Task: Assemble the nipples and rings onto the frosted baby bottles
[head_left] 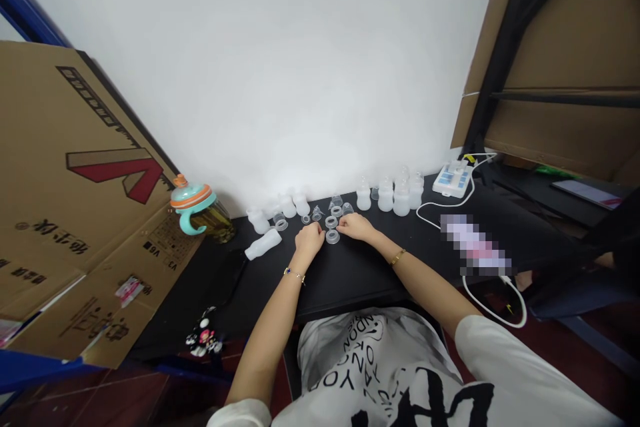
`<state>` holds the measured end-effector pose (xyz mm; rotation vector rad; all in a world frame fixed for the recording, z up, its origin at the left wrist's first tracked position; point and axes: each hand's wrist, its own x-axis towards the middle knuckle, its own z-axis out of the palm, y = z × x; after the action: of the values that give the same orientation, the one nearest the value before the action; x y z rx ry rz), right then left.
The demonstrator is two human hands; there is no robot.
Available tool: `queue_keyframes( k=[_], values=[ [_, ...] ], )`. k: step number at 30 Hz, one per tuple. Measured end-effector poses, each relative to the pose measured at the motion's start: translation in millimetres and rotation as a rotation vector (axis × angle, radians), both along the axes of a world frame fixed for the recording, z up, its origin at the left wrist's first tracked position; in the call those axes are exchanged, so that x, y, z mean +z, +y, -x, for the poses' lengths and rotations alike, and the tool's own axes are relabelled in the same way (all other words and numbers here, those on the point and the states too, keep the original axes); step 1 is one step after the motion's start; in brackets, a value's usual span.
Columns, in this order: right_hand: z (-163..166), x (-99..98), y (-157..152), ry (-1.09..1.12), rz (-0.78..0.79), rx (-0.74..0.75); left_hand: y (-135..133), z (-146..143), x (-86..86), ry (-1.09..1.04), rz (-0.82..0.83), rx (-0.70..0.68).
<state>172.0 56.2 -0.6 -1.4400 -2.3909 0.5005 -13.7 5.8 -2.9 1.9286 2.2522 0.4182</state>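
At the left of the frame, a large brown corrugated-cardboard sheet (40, 127) carries an upturned "V6" and "V3", dark Chinese characters and a red-and-brown angular emblem. Across the bottom, the wearer's white cloth T-shirt (345, 400) bears black lettering, of which "ONDON" and "YOU" can be made out between folds.

Mid-frame, on a matte black tabletop (360, 274), small clear plastic rings (333, 236) lie in a short column between the hands. The left hand (309, 239) is loosely curled just left of the nearest ring; the right hand (357, 226), fingers bent together, is just right of them. Whether either pinches anything cannot be told.

Right of centre stand frosted white, waisted plastic bottles (402, 200) with clear domed tops; a similar frosted bottle (263, 244) lies on its side left of the hands. Farther left, a turquoise-and-orange-lidded transparent jug (213, 220) holds dark greenish contents.
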Motion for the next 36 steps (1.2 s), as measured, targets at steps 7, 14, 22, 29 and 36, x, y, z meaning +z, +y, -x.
queue_keyframes(
  k=[7, 14, 22, 29, 36],
  values=[
    [-1, 1.3, -2, -0.037, 0.021, 0.016, 2, 1, -2.9, 0.008, 0.06, -0.049],
    [-1, -0.4, 0, -0.038, 0.025, 0.022, 0, 0, 1.9, 0.017, 0.045, -0.052],
    [-1, 1.3, -1, -0.04, 0.033, 0.028, 1, 36, 17.3, 0.155, -0.234, 0.153],
    [-1, 2.8, -2, -0.06, 0.031, 0.03, -2, 61, 16.2, 0.185, -0.18, 0.309],
    [-2, 1.1, -2, -0.043, 0.021, 0.039, 0, 72, 12.2, 0.173, -0.099, 0.346]
  ],
)
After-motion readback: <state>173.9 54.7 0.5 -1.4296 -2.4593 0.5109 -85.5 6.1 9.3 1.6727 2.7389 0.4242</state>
